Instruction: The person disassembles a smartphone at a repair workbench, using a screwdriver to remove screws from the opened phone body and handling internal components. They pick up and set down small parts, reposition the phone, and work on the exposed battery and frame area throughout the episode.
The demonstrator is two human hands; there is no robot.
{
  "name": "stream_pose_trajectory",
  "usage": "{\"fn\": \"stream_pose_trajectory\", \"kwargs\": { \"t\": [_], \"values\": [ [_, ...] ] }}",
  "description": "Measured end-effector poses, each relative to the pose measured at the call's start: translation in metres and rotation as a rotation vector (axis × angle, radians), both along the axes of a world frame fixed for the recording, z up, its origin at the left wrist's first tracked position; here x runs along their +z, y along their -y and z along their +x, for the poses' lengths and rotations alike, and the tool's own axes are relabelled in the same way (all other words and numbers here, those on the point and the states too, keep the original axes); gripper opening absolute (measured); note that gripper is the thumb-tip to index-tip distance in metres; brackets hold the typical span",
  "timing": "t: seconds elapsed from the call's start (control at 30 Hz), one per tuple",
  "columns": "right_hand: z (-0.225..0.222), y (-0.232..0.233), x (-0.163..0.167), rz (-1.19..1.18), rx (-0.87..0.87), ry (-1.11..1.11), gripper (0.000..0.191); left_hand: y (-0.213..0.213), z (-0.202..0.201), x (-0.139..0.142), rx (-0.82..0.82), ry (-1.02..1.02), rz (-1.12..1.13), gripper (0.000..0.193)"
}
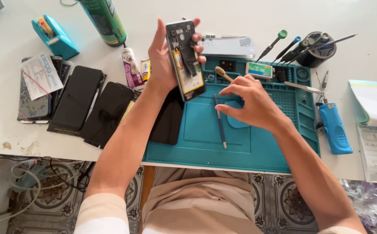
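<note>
My left hand [164,58] holds an opened phone [185,58] upright above the teal work mat [249,147], its inner parts and yellow battery facing me. My right hand [251,102] hovers over the mat with fingers curled, resting near a blue guitar-pick-shaped tool [235,121]. I cannot tell if the fingers pinch anything small. A thin blue-handled spudger [219,123] lies on the mat just left of that hand. A wooden-handled brush [223,73] lies behind it.
Several dark phone screens [91,104] lie left of the mat. A silver phone back [229,45], tool cup [316,50], screwdrivers [275,43], tweezers [303,88], blue device [335,128], green can [104,21], tape dispenser [54,37] and papers [376,130] surround it.
</note>
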State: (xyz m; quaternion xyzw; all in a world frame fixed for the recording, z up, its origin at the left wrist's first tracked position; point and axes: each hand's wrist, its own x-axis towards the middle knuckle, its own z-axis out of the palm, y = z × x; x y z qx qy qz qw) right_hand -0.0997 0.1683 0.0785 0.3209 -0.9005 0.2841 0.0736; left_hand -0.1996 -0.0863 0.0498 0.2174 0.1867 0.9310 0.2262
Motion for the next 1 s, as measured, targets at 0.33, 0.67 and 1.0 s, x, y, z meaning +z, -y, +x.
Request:
{"fn": "stream_pose_trajectory", "kwargs": {
  "t": [0.33,0.67,1.0],
  "values": [
    [-0.024,-0.06,0.005,-0.095,-0.452,-0.03,0.018,-0.015,-0.008,-0.006,0.02,-0.071,-0.165,0.081],
    [-0.029,-0.098,0.007,0.015,-0.34,0.324,0.022,-0.025,-0.015,-0.011,0.139,-0.215,-0.41,0.083],
    [-0.031,-0.083,0.002,0.077,-0.125,0.143,0.014,-0.026,-0.009,-0.008,0.157,-0.17,-0.452,0.084]
  ]
}}
